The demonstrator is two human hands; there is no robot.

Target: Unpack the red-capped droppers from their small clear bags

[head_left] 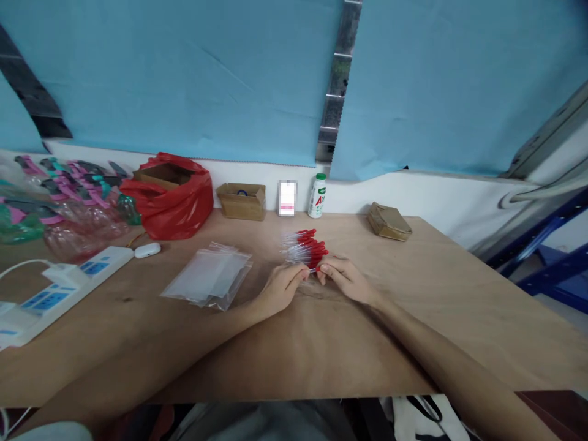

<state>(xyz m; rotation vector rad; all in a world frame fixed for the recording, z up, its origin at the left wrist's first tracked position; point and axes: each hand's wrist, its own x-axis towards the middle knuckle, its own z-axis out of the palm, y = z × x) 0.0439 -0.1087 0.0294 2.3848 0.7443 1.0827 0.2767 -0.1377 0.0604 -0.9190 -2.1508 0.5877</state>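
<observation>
In the middle of the wooden table point(331, 349) lies a pile of small red-handled sticks point(315, 250) with thin, pale shafts pointing left. Just in front of the pile, my left hand point(282, 286) and my right hand point(349, 278) face each other with their fingers pinched. Between them runs one thin red-handled stick point(313, 270); my left fingers are on its shaft end and my right fingers on its red end. Some clear plastic lies under the hands. To the left is a stack of clear plastic bags point(209, 275).
A power strip point(105, 263), a white earbud case point(147, 250), clear spray bottles point(76, 214) and a red plastic bag point(184, 208) stand left. Along the wall are an open cardboard box point(242, 208), a lit phone point(287, 199), a white bottle point(317, 199) and a brown package point(389, 222).
</observation>
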